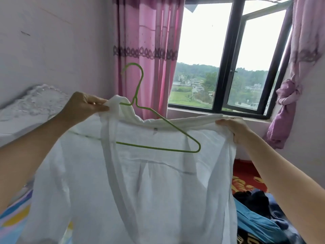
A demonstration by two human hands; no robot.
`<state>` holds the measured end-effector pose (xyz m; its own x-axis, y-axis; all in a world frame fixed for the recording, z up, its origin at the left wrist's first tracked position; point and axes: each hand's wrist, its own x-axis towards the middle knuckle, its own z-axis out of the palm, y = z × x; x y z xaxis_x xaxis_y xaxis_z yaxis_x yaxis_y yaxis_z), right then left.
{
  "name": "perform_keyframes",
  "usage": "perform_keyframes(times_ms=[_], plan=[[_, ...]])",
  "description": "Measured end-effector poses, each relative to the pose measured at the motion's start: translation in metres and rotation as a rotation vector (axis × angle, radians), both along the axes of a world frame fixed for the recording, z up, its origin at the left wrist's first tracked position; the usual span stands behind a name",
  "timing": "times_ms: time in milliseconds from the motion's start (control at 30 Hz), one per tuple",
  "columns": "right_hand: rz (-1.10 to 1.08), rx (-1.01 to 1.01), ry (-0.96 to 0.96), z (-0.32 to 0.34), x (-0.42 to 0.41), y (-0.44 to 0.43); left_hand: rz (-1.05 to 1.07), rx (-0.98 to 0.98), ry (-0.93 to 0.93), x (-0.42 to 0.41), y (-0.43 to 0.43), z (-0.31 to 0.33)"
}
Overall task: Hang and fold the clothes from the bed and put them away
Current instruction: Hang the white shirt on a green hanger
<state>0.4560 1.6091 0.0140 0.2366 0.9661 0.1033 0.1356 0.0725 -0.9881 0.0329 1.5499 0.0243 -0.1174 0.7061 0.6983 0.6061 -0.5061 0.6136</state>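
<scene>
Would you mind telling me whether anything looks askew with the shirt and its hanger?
Yes: the green hanger sits crooked in the white shirt. One end is tucked under the fabric pinched by the left hand, while the other corner lies bare in front of the cloth, short of the shoulder gripped by the right hand.

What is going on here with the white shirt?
A person is putting a shirt on a green hanger. The left hand pinches one end of the collar, where one hanger arm goes under the cloth. The right hand grips the other end, so the shirt hangs spread in the air. The other hanger arm is not yet inside. More clothes lie on the bed.
</scene>
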Motion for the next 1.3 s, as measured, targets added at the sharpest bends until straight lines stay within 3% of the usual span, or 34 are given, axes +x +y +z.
perform_keyframes(times_ms=[167, 267, 367, 500, 600, 700, 767, 867, 933, 1000, 1100, 1133, 1300], plan=[[0.0, 0.017, -0.001, -0.007, -0.006, 0.0, 0.049, 0.0, 0.053, 0.016, 0.015, -0.035], [-0.001, 0.065, -0.012, -0.006, -0.021, 0.005, 0.049, 0.054, 0.2, 0.036, 0.019, -0.064], [0.052, 0.151, -0.096, -0.005, -0.043, 0.0, 0.059, 0.134, 0.338, 0.062, 0.016, -0.095], [0.159, 0.185, -0.224, -0.007, -0.073, -0.024, 0.211, 0.231, 0.325, 0.086, 0.019, -0.109], [0.357, 0.16, -0.331, -0.03, -0.094, -0.051, 0.363, 0.243, 0.123, 0.086, 0.023, -0.104], [0.597, 0.078, -0.838, -0.056, -0.095, -0.067, 0.33, 0.328, -0.108, 0.07, 0.024, -0.089], [0.441, 0.243, -1.016, -0.054, -0.087, -0.063, 0.288, 0.361, -0.213, 0.057, 0.021, -0.075], [-0.171, 0.949, -0.92, -0.022, -0.071, -0.049, 0.248, 0.413, -0.202, 0.041, 0.013, -0.057], [-0.385, 1.197, -0.926, 0.005, -0.068, -0.038, 0.239, 0.413, -0.172, 0.037, 0.007, -0.049], [-0.209, 1.094, -1.048, 0.03, -0.07, -0.023, 0.227, 0.394, -0.154, 0.036, 0.002, -0.045], [0.363, 0.584, -1.156, 0.048, -0.088, -0.006, 0.211, 0.365, -0.146, 0.036, -0.004, -0.042], [0.465, 0.481, -1.152, 0.047, -0.094, 0.001, 0.211, 0.353, -0.143, 0.034, -0.006, -0.04], [0.439, 0.406, -0.778, 0.021, -0.095, 0.029, 0.309, 0.351, -0.035, 0.004, -0.033, -0.036]])
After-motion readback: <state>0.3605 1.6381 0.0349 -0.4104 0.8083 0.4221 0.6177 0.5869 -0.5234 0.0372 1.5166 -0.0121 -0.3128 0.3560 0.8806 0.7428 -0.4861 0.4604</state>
